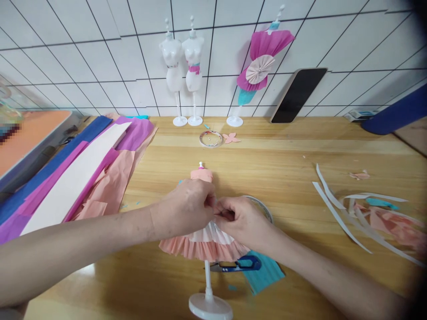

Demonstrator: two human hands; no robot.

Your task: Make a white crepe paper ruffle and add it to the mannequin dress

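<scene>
A small white dress-form stand lies tilted toward me, wearing a peach and white pleated paper dress. My left hand reaches across the dress bodice, its fingers pinched at the waist. My right hand meets it there, thumb and fingertips pressed together over the white tier. Whatever sits between the fingertips is too small and covered to make out. Blue thread snips lie beside the skirt's lower edge, on a piece of teal crepe paper. Behind my right hand shows part of a tape roll.
Two white dress forms and one in a magenta dress stand by the tiled wall, near a phone. Before them are a dish of beads and a peach paper cutout. Paper sheets lie left, white strips right.
</scene>
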